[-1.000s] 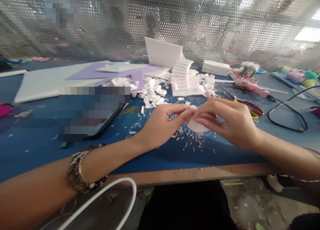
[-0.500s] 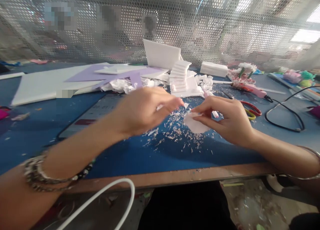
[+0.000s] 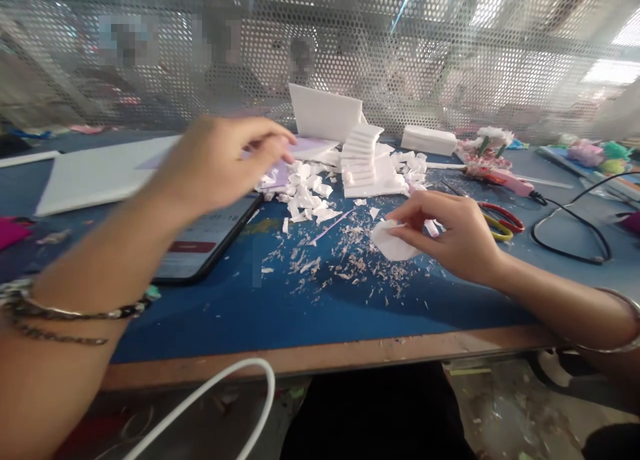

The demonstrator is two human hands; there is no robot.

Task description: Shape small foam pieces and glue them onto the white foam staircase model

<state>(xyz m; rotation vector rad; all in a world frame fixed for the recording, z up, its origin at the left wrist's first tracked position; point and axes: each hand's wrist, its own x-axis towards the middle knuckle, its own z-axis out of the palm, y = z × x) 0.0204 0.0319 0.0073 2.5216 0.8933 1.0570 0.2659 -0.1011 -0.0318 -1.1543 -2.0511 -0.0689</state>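
My right hand (image 3: 450, 237) pinches a small white foam sheet piece (image 3: 395, 242) between thumb and fingers, just above the table. Behind those fingers shows a short whitish-pink bit that I cannot make out. Raised over the foam sheets at the left is my left hand (image 3: 235, 157), somewhat blurred, its fingers loosely bent and apart with nothing visible in them. Below it lie a purple sheet (image 3: 277, 178) and a heap of white foam scraps (image 3: 310, 193). Fine shavings (image 3: 350, 263) and a thin purple strip (image 3: 334, 227) lie between the hands.
A phone (image 3: 210, 247) lies under my left forearm. Stacked foam strips (image 3: 361, 157) and an upright foam board (image 3: 325, 113) stand before a perforated metal screen (image 3: 350, 20). At right are scissors (image 3: 503, 220), a pink corded tool (image 3: 510, 180) and a black cable (image 3: 575, 257).
My left hand has moved up and left, away from the foam piece, uncovering scraps, the purple strip and more of the phone. My right hand stays nearly in place, still pinching the piece.
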